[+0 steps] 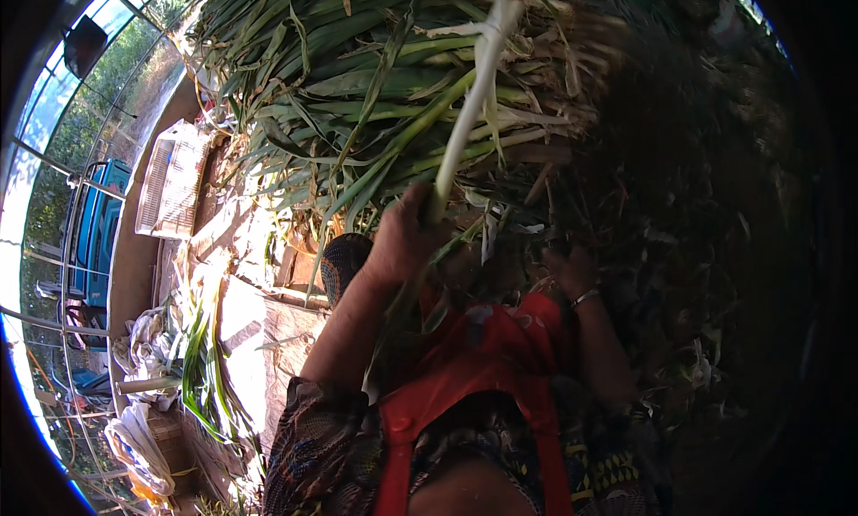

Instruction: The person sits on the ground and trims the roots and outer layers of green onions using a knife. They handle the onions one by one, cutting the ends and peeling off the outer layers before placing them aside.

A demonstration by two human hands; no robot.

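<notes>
My left hand [405, 231] is closed around a single long green onion or leek [462, 127]. Its pale shank slants up and away, and its blurred upper end overlaps the large pile in front of me. Green leaves seem to trail below the fist, along my forearm. My right hand [573, 271] hangs lower in deep shadow, beside the red apron [469, 368], with a bracelet at the wrist. Whether its fingers hold anything is too dark to tell. The pile of long green onions or leeks [335, 100] has leaves to the left and roots to the right.
A pale slatted plastic crate [171, 181] sits at the left by a low wall [137, 248]. Nearer, a smaller bunch of the same greens [211, 355] lies beside a sunlit board [288, 342]. Leaf scraps [700, 368] litter the dark right side. Outside the frame bars stands a blue vehicle [100, 228].
</notes>
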